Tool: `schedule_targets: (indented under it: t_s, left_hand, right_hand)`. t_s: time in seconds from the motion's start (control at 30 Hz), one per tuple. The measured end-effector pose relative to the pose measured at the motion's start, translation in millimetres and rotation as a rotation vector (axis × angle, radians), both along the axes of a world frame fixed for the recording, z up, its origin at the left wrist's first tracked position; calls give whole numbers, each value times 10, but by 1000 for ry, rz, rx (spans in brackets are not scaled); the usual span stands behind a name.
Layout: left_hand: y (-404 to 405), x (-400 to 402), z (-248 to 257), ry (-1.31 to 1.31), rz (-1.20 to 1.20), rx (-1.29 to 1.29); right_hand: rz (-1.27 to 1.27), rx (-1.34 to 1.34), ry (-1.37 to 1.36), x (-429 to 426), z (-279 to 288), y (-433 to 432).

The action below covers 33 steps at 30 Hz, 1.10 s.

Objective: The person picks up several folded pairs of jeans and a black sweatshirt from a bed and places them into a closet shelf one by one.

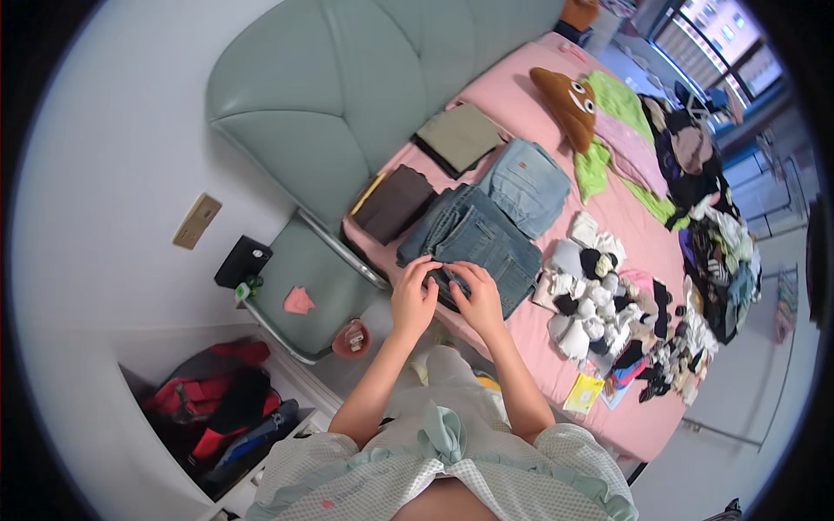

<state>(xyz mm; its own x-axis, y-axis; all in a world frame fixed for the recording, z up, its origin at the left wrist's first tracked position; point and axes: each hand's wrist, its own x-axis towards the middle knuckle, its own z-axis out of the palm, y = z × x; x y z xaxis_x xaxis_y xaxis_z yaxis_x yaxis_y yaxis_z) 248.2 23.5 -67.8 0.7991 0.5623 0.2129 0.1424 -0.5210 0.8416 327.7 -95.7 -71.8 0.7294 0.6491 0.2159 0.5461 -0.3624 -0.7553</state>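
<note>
My left hand and my right hand hover close together over the near edge of the bed, fingers curved and fingertips almost meeting. A gap shows between thumb and fingers on each, with dark fabric behind; I make out nothing gripped. Just beyond them lies a stack of folded dark blue jeans, partly covered by my hands. Folded light blue jeans rest behind that stack. Left of it is a pile of folded dark clothes with a yellow edge. Farther back sits a folded olive-grey garment on black cloth.
Socks and small garments lie heaped on the pink bedsheet, beside a yellow packet. A loose clothes heap and brown plush cushion are farther off. The green bedside ledge holds a black box and pink cloth.
</note>
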Motion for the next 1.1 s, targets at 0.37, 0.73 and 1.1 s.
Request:
schedule_targets:
  t_s: [0.37,0.73,1.1]
  left_hand:
    - [-476,863,-247,21,-214,-109]
    - [-779,2269,-1030,101,-209,-756]
    - [-963,3208,-2082,362,191,-1365]
  right_hand:
    - [-254,-7,34,828,-222,-782]
    - [-293,-3,73,2310,-681,-1167]
    - [-295,-161,122,3653,-1616,-1308]
